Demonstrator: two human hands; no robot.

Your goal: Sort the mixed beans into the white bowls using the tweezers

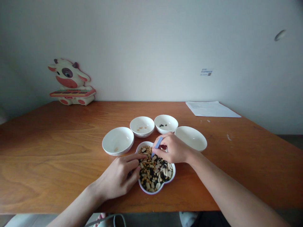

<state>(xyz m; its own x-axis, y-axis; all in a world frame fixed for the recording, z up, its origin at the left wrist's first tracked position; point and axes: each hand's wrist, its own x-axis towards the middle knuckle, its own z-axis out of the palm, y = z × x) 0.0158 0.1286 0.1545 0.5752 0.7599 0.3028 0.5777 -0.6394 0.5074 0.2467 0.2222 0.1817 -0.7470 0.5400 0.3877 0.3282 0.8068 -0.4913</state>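
A white, lobed dish (pixel 174 173) near the table's front edge is filled with peanuts, yellow beans and dark beans. My right hand (pixel 171 148) pinches light-blue plastic tweezers (pixel 158 143), their tip lowered into the mix at the dish's far part. On the dish's left side is my left hand (pixel 123 173), its index finger reaching over the rim onto the beans and its thumb by the outer wall. Whether the tweezer tip holds a bean is hidden.
Behind the dish, white bowls stand in an arc: a left bowl (pixel 111 145) with a small pale piece, one (pixel 134 126) with several peanut-coloured bits, one (pixel 170 121) with several dark beans, and a right bowl (pixel 191 135). Paper sheets (pixel 210 108) and a cow toy keyboard (pixel 72 94) sit farther back.
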